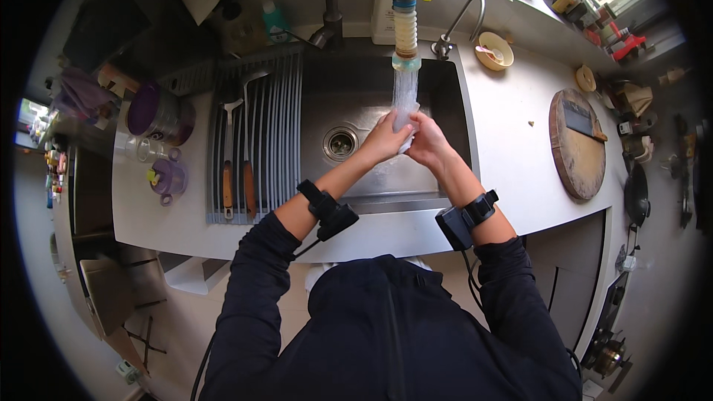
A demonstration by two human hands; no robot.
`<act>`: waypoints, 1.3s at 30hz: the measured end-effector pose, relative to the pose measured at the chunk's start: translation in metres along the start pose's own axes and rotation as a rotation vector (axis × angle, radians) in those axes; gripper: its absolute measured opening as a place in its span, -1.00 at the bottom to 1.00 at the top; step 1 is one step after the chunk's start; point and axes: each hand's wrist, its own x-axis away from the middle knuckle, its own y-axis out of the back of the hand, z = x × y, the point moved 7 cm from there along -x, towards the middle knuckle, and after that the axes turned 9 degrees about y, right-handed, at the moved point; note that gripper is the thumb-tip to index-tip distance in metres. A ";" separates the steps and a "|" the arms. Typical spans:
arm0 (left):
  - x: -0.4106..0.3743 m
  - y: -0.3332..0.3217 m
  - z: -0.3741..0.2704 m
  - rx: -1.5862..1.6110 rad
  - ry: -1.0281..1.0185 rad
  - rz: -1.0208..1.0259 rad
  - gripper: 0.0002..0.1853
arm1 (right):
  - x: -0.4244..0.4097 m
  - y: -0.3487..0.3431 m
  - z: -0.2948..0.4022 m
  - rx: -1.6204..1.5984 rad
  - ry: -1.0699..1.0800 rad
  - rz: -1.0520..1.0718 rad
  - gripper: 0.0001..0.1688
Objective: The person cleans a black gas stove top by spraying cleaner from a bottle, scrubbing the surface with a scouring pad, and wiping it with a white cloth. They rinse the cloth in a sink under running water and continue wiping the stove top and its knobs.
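Water pours from a ribbed faucet extension [406, 36] over a wet, whitish cloth-like item [405, 118] held between my two hands. My left hand [385, 138] grips it from the left, and my right hand [428, 139] grips it from the right. Fingers cover much of the item, so its exact kind is unclear. Both hands are above the stainless steel sink [384, 186], right of the drain [340, 143], which has some greenish scraps in it.
A roll-up drying rack [278, 139] covers the sink's left side, carrying a spatula [228, 161] and a ladle [248, 150]. Left of it stands a purple cup [169, 176]. On the right counter are a yellow bowl [494, 50] and a round cutting board [576, 159] with a cleaver [582, 118].
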 end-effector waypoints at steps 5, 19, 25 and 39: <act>0.000 -0.019 0.001 0.624 0.196 0.021 -0.53 | 0.019 0.003 -0.003 0.108 0.151 -0.145 -0.52; 0.013 0.015 0.032 0.677 0.288 -0.081 -0.68 | 0.012 0.014 0.032 0.833 0.478 -0.009 -0.69; 0.021 0.000 0.027 0.699 0.261 0.088 -0.70 | 0.009 0.016 0.018 1.037 0.397 0.028 -0.68; 0.017 0.045 0.009 0.108 -0.303 -0.316 -0.55 | 0.063 -0.038 0.077 1.498 0.935 0.086 -0.86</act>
